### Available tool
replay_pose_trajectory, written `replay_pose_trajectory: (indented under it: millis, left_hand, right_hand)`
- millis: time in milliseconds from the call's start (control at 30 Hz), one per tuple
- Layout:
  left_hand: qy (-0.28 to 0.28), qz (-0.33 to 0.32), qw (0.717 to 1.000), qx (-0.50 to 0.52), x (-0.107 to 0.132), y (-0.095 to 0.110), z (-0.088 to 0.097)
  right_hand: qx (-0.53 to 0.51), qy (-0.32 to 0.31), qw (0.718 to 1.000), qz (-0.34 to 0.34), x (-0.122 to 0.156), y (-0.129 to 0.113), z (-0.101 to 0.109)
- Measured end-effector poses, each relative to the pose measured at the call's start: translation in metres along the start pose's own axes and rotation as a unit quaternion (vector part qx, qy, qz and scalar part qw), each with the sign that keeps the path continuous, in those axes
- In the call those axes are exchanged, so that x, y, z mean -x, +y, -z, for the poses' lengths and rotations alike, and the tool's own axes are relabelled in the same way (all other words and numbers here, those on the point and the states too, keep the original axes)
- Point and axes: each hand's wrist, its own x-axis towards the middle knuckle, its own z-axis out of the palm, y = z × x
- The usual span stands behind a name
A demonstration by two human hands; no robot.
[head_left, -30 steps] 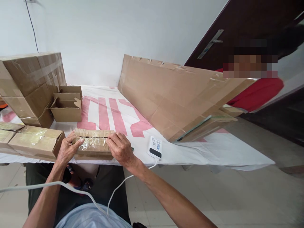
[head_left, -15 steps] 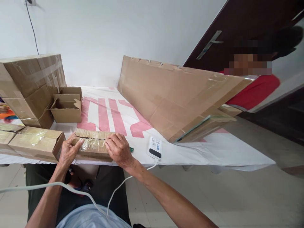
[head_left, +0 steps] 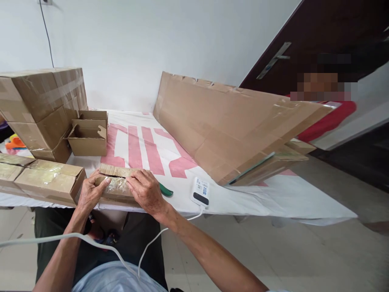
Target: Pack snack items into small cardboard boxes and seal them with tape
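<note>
The surface (head_left: 258, 200), draped in pink-patched white cloth (head_left: 135, 142), bears stacked cartons (head_left: 39, 99), open boxes (head_left: 90, 146) and a row of taped boxes (head_left: 47, 178) at left, one taped carton (head_left: 118, 187) near the edge, a green object (head_left: 166, 190), white device (head_left: 200, 190) and large cardboard panel (head_left: 225, 125)

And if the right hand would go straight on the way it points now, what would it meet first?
The taped box, which the right hand touches now; past it, perhaps the nearer open box, but depth is hard to judge.

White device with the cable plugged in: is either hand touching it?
No, the left hand and right hand are both on the taped box, while the white device lies apart on the cloth.
</note>
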Motion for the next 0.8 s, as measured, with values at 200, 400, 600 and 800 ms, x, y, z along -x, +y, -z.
replay_pose_trajectory:
  millis: [200, 400, 600, 800]
  left_hand:
    - [-0.002, 0.001, 1.000, 0.002, 0.001, 0.002, 0.000]
    - [-0.002, -0.005, 1.000, -0.001, 0.000, 0.000, 0.001]
    - [0.003, -0.001, 1.000, -0.002, -0.001, 0.001, 0.001]
    - [0.006, -0.003, 1.000, 0.010, -0.002, -0.002, -0.001]
  right_hand:
    - [-0.004, -0.009, 1.000, -0.009, -0.001, 0.002, -0.003]
    - [-0.001, 0.002, 1.000, -0.012, -0.004, 0.001, -0.007]
    - [0.025, 0.016, 1.000, 0.006, -0.003, 0.001, -0.012]
    - [0.056, 0.029, 0.998, 0.032, -0.003, 0.000, -0.012]
